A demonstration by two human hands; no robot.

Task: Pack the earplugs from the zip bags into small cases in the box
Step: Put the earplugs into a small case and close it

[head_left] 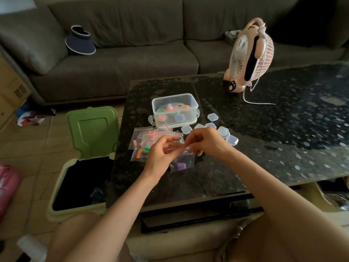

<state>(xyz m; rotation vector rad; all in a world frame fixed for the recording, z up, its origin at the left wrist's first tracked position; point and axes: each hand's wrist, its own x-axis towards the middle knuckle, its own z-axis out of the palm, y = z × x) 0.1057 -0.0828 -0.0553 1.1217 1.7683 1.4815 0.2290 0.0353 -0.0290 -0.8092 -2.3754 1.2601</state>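
My left hand point(160, 154) and my right hand point(204, 141) both pinch the top edge of a clear zip bag point(184, 160) above the dark table; purple earplugs point(181, 166) lie in its lower part. To the left lie more zip bags point(140, 146) holding pink, orange and green earplugs. Behind the hands stands a clear plastic box point(174, 110) with several filled small cases inside. Several empty clear small cases point(222, 131) are scattered just right of the box, partly hidden by my right hand.
A pink desk fan point(247, 55) with a white cord stands at the table's point(264, 133) back. An open bin with a raised green lid point(92, 131) sits at the table's left edge. A grey sofa point(132, 53) runs behind, with a dark visor hat on it.
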